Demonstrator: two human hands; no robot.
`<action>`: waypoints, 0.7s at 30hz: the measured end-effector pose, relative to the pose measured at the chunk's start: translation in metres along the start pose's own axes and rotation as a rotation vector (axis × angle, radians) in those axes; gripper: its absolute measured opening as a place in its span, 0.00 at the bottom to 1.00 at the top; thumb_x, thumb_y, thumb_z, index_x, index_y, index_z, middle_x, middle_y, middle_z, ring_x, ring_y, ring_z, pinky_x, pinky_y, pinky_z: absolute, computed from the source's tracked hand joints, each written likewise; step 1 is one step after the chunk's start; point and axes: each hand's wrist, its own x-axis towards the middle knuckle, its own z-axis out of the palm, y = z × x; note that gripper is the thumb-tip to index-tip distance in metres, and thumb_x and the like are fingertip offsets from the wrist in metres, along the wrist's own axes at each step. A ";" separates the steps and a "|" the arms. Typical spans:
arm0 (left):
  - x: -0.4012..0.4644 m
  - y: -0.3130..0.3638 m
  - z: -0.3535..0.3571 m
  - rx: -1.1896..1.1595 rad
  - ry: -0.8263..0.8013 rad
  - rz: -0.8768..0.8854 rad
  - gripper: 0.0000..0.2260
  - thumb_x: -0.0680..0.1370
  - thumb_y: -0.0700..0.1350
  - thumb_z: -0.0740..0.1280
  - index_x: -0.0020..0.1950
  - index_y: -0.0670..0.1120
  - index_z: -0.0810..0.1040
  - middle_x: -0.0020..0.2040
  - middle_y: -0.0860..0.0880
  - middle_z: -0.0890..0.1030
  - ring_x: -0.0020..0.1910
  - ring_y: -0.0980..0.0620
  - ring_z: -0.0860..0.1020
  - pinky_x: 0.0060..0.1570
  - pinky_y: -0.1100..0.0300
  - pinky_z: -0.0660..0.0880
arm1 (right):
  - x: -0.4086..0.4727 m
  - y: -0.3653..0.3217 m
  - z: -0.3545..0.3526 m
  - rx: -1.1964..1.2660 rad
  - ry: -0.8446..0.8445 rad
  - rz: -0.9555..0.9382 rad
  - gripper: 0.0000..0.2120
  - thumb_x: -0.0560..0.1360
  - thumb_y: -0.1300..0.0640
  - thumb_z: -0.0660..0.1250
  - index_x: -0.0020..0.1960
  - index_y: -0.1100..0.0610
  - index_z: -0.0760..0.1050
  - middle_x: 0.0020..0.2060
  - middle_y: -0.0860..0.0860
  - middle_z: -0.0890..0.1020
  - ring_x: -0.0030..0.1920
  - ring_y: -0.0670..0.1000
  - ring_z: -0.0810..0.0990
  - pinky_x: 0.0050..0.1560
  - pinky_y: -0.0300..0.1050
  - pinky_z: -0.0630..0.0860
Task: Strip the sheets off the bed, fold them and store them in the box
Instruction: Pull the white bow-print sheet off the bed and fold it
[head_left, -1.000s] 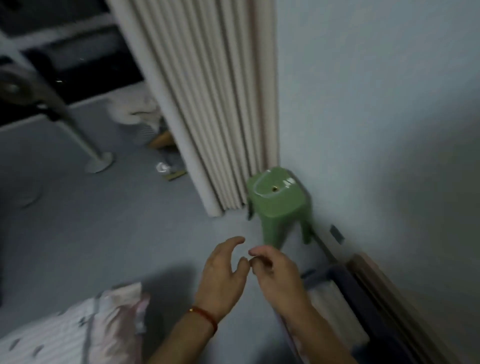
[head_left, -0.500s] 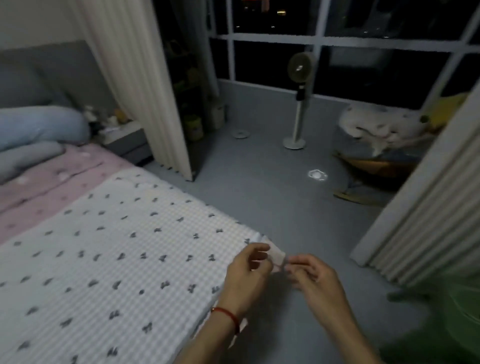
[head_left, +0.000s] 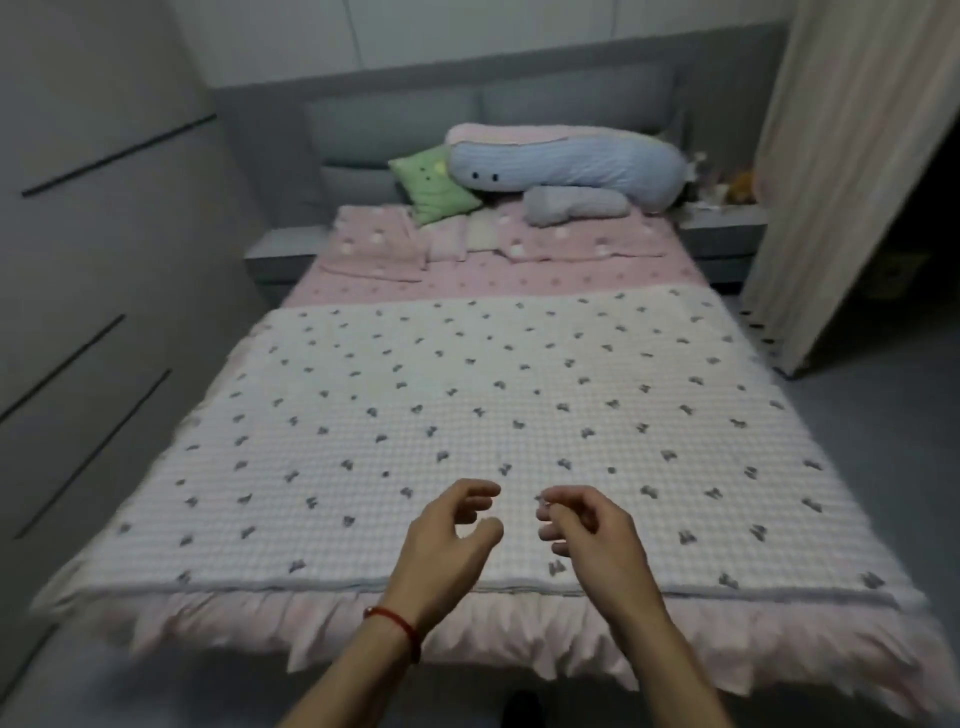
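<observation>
My left hand (head_left: 449, 540) and right hand (head_left: 587, 535) hover low in the frame's centre, fingers loosely curled, gripping nothing — the white patterned sheet (head_left: 467, 415) lies spread flat across the bed (head_left: 519, 631), filling mid-frame.

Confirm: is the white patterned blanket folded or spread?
Spread. The white blanket lies flat over the lower bed, edges reaching both sides and the foot, no folds. Both hands, left and right, hover above, gripping nothing.
</observation>
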 end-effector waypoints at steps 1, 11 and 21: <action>-0.007 -0.012 -0.028 -0.017 0.070 -0.018 0.12 0.74 0.48 0.69 0.57 0.60 0.80 0.55 0.58 0.82 0.57 0.60 0.78 0.51 0.62 0.79 | -0.002 -0.006 0.030 -0.003 -0.065 -0.021 0.06 0.80 0.55 0.66 0.53 0.46 0.81 0.47 0.46 0.86 0.48 0.46 0.85 0.54 0.50 0.82; -0.045 -0.126 -0.223 -0.213 0.431 -0.042 0.13 0.76 0.40 0.70 0.54 0.58 0.80 0.52 0.57 0.83 0.55 0.60 0.81 0.54 0.60 0.80 | -0.042 -0.039 0.275 -0.105 -0.215 -0.137 0.10 0.82 0.62 0.64 0.51 0.49 0.81 0.46 0.46 0.86 0.47 0.46 0.85 0.52 0.47 0.84; -0.052 -0.271 -0.504 -0.124 0.439 -0.082 0.11 0.76 0.45 0.71 0.53 0.61 0.78 0.53 0.59 0.81 0.55 0.58 0.79 0.56 0.55 0.79 | -0.050 -0.058 0.576 -0.195 -0.291 -0.121 0.10 0.80 0.62 0.64 0.55 0.49 0.80 0.50 0.46 0.85 0.49 0.46 0.84 0.56 0.52 0.82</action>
